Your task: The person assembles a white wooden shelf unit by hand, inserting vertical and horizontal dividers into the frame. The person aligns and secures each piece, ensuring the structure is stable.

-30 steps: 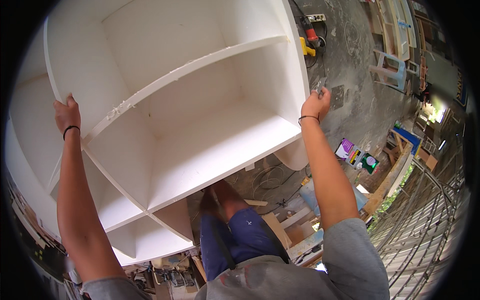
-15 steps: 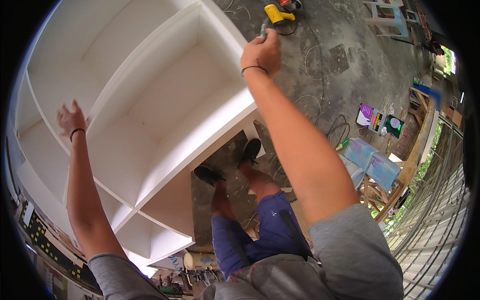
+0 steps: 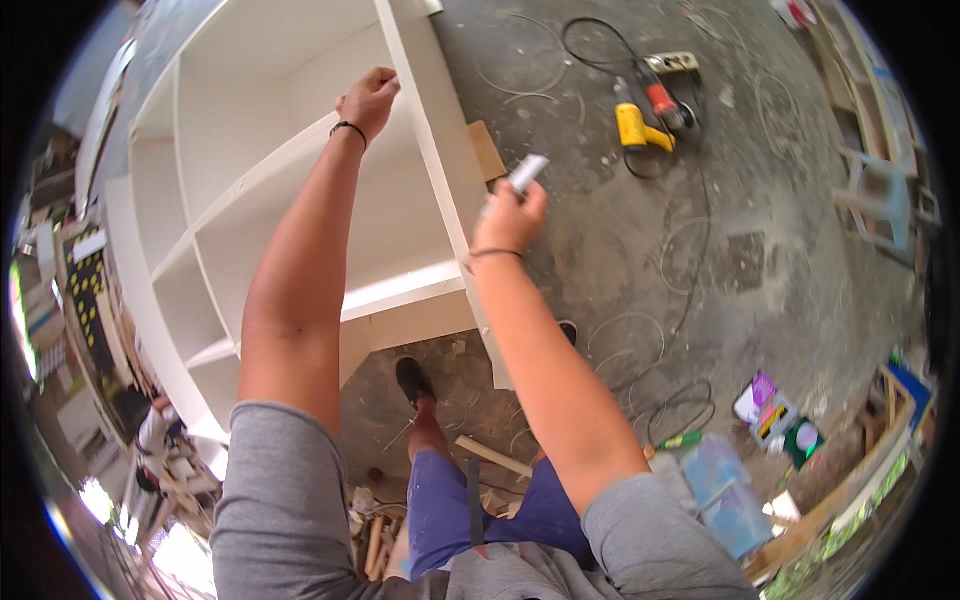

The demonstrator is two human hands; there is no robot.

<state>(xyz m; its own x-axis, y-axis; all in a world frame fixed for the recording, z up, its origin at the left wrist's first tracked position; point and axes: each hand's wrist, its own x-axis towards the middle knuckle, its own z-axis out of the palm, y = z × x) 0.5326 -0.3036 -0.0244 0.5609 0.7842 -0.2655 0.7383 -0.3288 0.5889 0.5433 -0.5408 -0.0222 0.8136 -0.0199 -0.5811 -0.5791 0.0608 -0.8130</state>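
Note:
A white shelf unit (image 3: 430, 170) with several compartments stands in front of me, on the left. My left hand (image 3: 368, 106) is closed, its fingers curled together over the front edge of an inner shelf, close to the side panel. Whatever its fingertips pinch, if anything, is too small to make out. Just outside that side panel, my right hand (image 3: 510, 218) is wrapped round a small pale-grey hand tool (image 3: 528, 172). The tool's flat light end sticks up past the fingers; motion blurs it, and its exact kind is unclear.
On the concrete floor lie a yellow heat gun (image 3: 632, 127), a red angle grinder (image 3: 658, 97) and a power strip (image 3: 671, 63), with loose cables around them. Blue translucent stools (image 3: 735, 515) stand at the lower right. A wooden strip (image 3: 494, 456) lies by my legs.
My left hand has moved right and closed at the shelf edge from an open, spread pose. My right hand, still holding the tool, is lower in view. The view has shifted.

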